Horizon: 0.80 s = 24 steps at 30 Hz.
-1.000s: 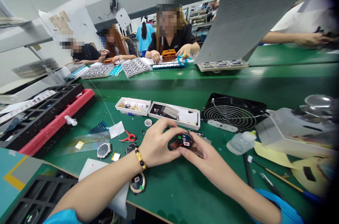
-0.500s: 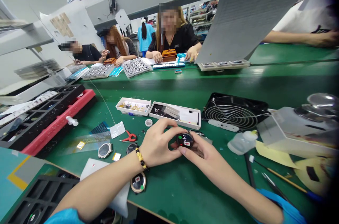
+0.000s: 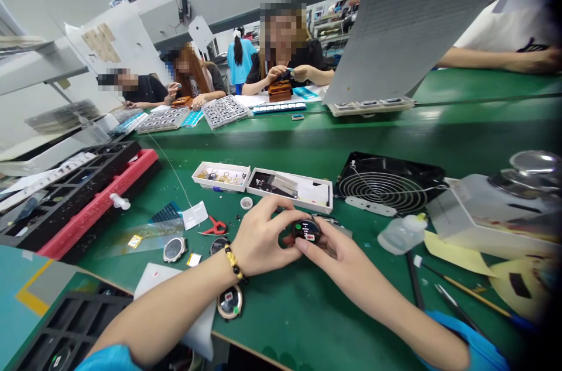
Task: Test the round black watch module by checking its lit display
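Observation:
Between my two hands is a round black watch [image 3: 306, 230], with a lit display and a green sticker on its face. My left hand [image 3: 266, 239], a beaded bracelet at its wrist, is closed on the watch's left edge. From the right, my right hand [image 3: 331, 248] grips it too, its thumb at the lower part of the face. Below my left wrist lies another round watch [image 3: 229, 302] with a gold-coloured rim. A silver-rimmed watch [image 3: 174, 249] rests further left, and one more watch [image 3: 218, 246] is partly hidden behind my left hand.
Behind my hands stand two white trays [image 3: 329, 191] of small parts. A black fan [image 3: 386, 184], a plastic bottle [image 3: 401, 234] and a clear box [image 3: 456, 213] are to the right. Red-handled cutters [image 3: 216, 226] lie left. A black foam tray [image 3: 70, 324] is lower left. Co-workers sit opposite.
My right thumb has shifted slightly up onto the watch's face; both hands otherwise stay in place. Across the bench, a co-worker has brought both hands together around a small object.

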Available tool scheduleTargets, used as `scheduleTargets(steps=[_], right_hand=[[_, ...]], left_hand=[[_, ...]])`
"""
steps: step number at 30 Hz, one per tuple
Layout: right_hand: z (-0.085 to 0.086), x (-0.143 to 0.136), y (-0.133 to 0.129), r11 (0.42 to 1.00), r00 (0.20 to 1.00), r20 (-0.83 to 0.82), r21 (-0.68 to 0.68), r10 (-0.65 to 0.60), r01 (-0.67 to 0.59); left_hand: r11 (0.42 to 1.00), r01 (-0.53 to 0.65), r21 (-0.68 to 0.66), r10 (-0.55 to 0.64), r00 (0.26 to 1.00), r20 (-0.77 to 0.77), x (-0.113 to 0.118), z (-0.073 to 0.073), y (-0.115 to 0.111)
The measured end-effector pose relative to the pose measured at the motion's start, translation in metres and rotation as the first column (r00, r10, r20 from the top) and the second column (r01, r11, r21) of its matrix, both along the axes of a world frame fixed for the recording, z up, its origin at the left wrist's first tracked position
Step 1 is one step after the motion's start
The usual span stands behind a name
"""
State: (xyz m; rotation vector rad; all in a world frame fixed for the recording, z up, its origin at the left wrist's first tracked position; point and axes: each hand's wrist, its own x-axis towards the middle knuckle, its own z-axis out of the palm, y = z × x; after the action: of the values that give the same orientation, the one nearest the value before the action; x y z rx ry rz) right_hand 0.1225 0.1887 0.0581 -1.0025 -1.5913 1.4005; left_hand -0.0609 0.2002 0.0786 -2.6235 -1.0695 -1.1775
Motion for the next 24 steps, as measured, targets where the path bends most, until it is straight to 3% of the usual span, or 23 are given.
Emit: scheduleTargets(steps=[24], right_hand=[[-0.0028,0.0017,-0.0008,1.0,1.0,-0.014,-0.006,0.012,-0.012]], left_hand=[[1.0,0.009,-0.001,-0.009,1.0,0.008,0.0003,0.0002,-0.0001]])
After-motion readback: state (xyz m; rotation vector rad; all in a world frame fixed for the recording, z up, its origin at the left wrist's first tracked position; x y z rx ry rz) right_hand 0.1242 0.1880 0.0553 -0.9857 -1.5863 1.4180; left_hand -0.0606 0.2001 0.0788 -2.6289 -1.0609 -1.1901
